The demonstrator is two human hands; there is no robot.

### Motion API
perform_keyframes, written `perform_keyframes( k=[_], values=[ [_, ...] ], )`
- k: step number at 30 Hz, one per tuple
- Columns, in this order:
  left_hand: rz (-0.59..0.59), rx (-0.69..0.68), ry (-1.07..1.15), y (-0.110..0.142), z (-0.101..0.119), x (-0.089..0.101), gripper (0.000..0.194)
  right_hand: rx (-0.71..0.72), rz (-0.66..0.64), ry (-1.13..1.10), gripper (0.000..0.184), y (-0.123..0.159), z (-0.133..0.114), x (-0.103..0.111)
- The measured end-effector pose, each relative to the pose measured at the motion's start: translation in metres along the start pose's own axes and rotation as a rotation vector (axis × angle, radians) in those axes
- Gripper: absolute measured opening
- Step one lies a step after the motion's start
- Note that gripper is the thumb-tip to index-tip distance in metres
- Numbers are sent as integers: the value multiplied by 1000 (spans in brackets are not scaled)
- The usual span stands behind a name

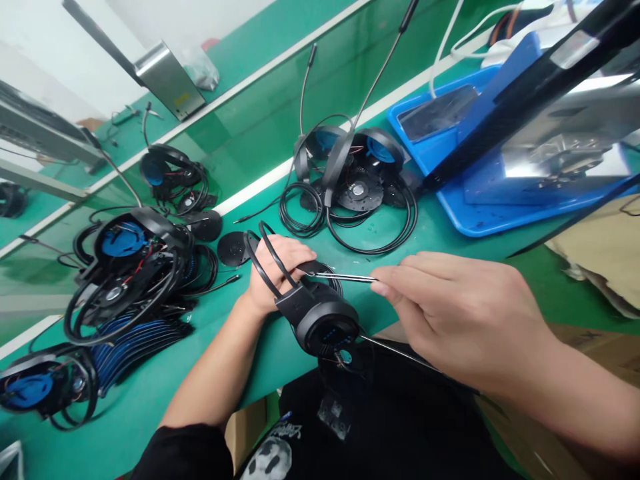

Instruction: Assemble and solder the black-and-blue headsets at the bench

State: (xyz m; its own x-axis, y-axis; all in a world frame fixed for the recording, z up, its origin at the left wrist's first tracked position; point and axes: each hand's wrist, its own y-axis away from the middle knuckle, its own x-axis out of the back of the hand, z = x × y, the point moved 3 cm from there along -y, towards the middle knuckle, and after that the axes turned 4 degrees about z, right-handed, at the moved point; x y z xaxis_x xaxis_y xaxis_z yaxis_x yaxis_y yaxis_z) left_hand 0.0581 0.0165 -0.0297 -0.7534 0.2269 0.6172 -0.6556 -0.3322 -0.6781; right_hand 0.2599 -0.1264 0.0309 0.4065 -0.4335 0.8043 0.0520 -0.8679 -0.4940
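Your left hand (277,277) is closed around the black headset (300,300), with the fingers curled over and the doubled headband (261,257) looping across the back of the hand. The headset sits just above the edge of the green worktop (150,393), its earcup (333,330) tilted down and toward you. Your right hand (455,313) is nearly closed, its fingertips (383,288) pinching the end of a slim steel tool (347,277), perhaps tweezers, though you can't tell from this view. The tool's long axis runs almost level, pointing left from your right hand toward the top of the headset, and its tip lies just beside the dark housing, close to your left fingers. Your right hand is the nearer one to the tool; your left is the nearer one to the earcup. A thin dark rod (400,353) runs out from under the earcup toward your right wrist, and you can't tell what it joins. Beyond your hands lie more headsets (350,160), loose round black plates (233,249) and coiled black cable (300,210), with a blue plastic tray (470,223) off to the right
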Motion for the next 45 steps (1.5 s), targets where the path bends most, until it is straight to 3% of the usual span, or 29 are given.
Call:
perform_keyframes(
  k=[15,26,34,45],
  values=[
    [-7,-3,-7,2,-2,-1,22,-66,-57,-18,28,1,7,-4],
    [-28,46,-37,0,0,0,26,92,96,129,20,-1,-8,4],
    [-39,49,-83,0,0,-1,32,185,83,187,19,-2,-10,0],
    [-21,18,-95,-4,3,-3,22,204,72,299,18,-4,-20,-9]
  ],
)
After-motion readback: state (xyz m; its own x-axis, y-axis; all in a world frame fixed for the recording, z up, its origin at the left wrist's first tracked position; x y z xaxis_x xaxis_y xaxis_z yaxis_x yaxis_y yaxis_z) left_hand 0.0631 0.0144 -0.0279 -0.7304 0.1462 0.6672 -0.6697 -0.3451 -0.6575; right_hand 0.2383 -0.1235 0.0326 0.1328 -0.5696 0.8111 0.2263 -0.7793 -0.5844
